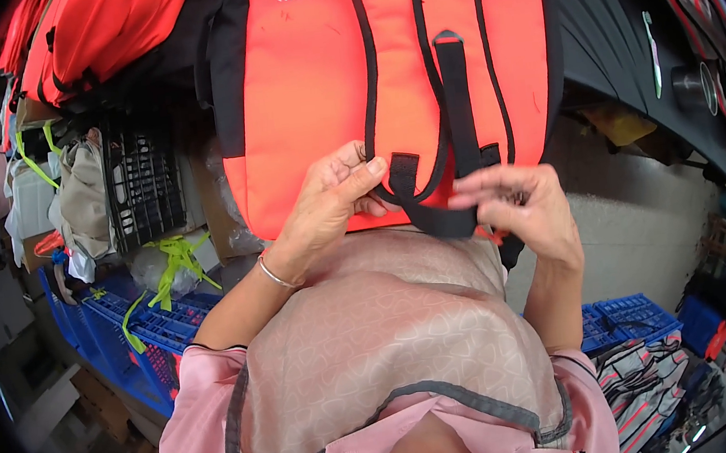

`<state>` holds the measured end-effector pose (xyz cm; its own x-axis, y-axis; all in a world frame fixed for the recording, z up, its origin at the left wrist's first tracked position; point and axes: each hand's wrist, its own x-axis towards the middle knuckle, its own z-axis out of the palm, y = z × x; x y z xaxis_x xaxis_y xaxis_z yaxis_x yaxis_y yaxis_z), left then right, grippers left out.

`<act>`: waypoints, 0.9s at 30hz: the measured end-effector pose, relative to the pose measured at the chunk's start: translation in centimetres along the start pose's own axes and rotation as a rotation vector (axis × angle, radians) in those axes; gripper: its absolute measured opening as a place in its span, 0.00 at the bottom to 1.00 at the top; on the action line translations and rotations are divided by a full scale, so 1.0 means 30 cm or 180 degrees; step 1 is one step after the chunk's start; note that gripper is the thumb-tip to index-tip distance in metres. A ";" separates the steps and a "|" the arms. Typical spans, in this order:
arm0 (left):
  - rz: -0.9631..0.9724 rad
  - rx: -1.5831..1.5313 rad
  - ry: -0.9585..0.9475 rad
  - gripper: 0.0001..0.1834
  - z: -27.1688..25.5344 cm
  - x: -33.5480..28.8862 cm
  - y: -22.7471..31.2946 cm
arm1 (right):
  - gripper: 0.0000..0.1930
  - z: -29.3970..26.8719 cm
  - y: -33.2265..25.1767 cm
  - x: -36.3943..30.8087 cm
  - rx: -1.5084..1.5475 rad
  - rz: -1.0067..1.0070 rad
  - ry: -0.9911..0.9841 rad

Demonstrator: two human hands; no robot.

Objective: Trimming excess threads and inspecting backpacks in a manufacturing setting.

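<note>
An orange-red backpack [302, 109] with black trim lies in front of me, its strap side facing up. My left hand [333, 196] pinches the lower end of a padded shoulder strap [399, 90], thumb on top near a black patch. From that end a black webbing strap [442, 222] curves across to my right hand [525, 209], whose bent fingers grip it. The fingertips there are partly hidden behind the webbing. Another length of black webbing [457, 97] runs down the second shoulder strap, between the two hands at its lower end.
More orange-red bags [109, 41] are piled at the far left. Below them stand a black crate [147, 187] and blue crates [95, 330] with lime-green ties [177, 268]. At right, a black-covered table [595, 34] holds a toothbrush [653, 54] and a metal cup [695, 90].
</note>
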<state>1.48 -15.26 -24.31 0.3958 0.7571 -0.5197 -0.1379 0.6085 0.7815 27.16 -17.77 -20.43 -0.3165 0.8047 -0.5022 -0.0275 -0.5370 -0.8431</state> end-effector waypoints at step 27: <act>0.4372 0.4259 -0.0231 0.12 -0.050 0.110 0.085 | 0.11 0.081 0.005 0.203 0.0633 -0.0821 0.0937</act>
<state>1.08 -10.86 -24.54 0.6752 0.4558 0.5800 0.3285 -0.8898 0.3168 22.92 -13.56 -23.15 0.0077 0.9412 -0.3376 -0.2614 -0.3240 -0.9092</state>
